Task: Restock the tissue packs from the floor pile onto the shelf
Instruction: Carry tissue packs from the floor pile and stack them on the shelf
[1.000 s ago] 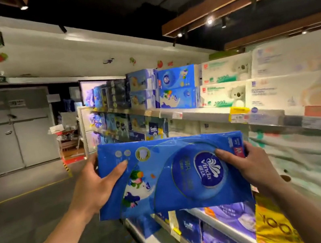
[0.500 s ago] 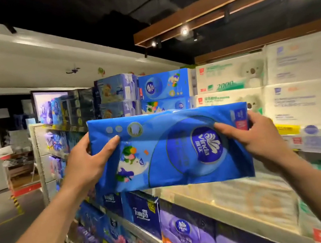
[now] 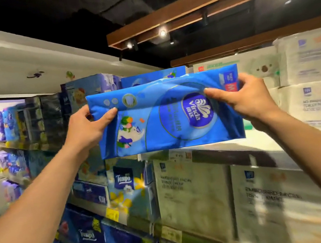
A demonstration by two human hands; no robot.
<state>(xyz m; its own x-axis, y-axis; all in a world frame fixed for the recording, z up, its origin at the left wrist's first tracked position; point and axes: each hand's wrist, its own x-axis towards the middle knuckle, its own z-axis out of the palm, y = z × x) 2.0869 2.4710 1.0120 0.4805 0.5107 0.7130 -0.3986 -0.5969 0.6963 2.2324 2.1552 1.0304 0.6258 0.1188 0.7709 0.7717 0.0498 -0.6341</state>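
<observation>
A wide blue Vinda tissue pack [image 3: 163, 120] is held up flat in front of the top shelf [image 3: 234, 147]. My left hand [image 3: 86, 129] grips its left end, thumb on the front. Gripping the right end is my right hand [image 3: 247, 98], thumb near the logo. Another blue Vinda pack [image 3: 148, 77] stands on the shelf just behind the held one, only its top edge showing. The floor pile is out of view.
White koala-print packs [image 3: 256, 67] and pale packs [image 3: 314, 78] fill the top shelf to the right. Blue and purple packs [image 3: 90, 86] stand to the left. Tempo packs [image 3: 122, 180] and beige packs [image 3: 192, 190] fill the lower shelves. A wooden light beam [image 3: 199, 4] hangs overhead.
Both hands have raised the blue pack from chest height up to the top shelf level and brought it closer to the shelf. The view has swung right, away from the aisle.
</observation>
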